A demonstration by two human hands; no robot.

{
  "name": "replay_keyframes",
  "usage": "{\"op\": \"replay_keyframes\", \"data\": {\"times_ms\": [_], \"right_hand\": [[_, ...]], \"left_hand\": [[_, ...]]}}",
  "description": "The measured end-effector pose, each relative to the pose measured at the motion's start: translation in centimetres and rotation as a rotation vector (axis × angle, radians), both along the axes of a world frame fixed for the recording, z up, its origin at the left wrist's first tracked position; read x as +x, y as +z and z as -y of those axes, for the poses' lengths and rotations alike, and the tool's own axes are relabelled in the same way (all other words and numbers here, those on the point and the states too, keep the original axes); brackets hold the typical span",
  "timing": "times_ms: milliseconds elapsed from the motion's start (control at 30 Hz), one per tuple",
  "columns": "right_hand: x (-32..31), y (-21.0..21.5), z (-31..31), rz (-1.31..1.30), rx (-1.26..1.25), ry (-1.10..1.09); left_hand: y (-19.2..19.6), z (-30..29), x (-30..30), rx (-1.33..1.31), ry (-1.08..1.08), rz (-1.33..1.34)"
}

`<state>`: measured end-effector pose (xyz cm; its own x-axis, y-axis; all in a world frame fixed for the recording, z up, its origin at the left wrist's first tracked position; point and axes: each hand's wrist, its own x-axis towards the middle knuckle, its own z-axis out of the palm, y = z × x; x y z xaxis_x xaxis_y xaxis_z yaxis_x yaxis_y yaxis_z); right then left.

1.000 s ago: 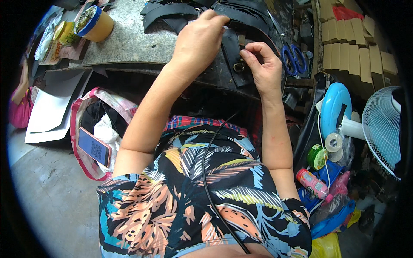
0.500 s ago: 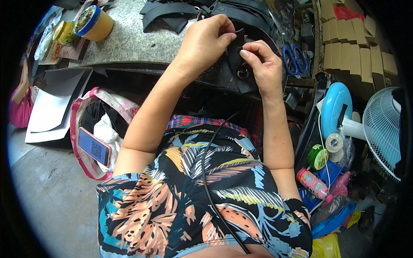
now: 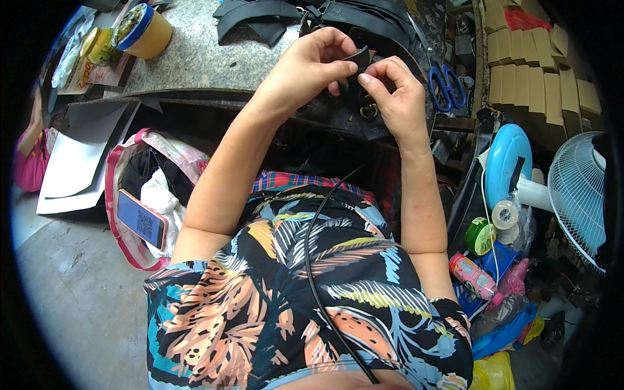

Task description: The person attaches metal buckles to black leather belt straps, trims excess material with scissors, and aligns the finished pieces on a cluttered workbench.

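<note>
Both my hands are together over the near edge of the worktable, at the top centre of the view. My left hand (image 3: pixel 305 71) pinches the end of a black, leather-like strap (image 3: pixel 361 57) between thumb and fingers. Close beside it on the right, my right hand (image 3: pixel 395 94) has thumb and fingertips closed at the same strap. Its lower part is partly hidden by my fingers. Below the hands a metal ring (image 3: pixel 369 111) shows against dark material. More black straps (image 3: pixel 260 18) lie piled on the table behind.
Blue-handled scissors (image 3: pixel 446 88) lie right of my right hand. An orange jar with a blue rim (image 3: pixel 148 38) stands on the grey tabletop (image 3: pixel 195 62). Stacked cardboard pieces (image 3: pixel 530 88) and a fan (image 3: pixel 577 195) are at right. A phone (image 3: pixel 142 220) rests on a bag at left.
My left hand has turned and dropped slightly, its thumb now lying along the strap's end. The right hand has shifted a little left, closer to it.
</note>
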<state>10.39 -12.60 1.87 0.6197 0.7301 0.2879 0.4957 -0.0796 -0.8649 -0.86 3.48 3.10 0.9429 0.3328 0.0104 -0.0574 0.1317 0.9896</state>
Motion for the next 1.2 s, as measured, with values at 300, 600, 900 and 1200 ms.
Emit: {"op": "replay_keyframes", "data": {"times_ms": [300,600,900,1200], "right_hand": [[-0.4,-0.3,-0.3,-0.337,0.058,-0.006],[0.3,-1.0,0.3,-0.346,0.084,0.026],[0.0,-0.2,0.3,-0.231,-0.002,-0.015],[0.6,-0.3,0.3,-0.269,0.036,-0.022]], "left_hand": [[0.2,0.7,0.0,0.023,0.036,0.1],[0.4,2.4,0.0,0.386,0.214,0.134],[0.2,4.2,-0.4,0.488,0.32,0.202],[0.1,4.9,0.5,0.545,0.39,0.305]]}}
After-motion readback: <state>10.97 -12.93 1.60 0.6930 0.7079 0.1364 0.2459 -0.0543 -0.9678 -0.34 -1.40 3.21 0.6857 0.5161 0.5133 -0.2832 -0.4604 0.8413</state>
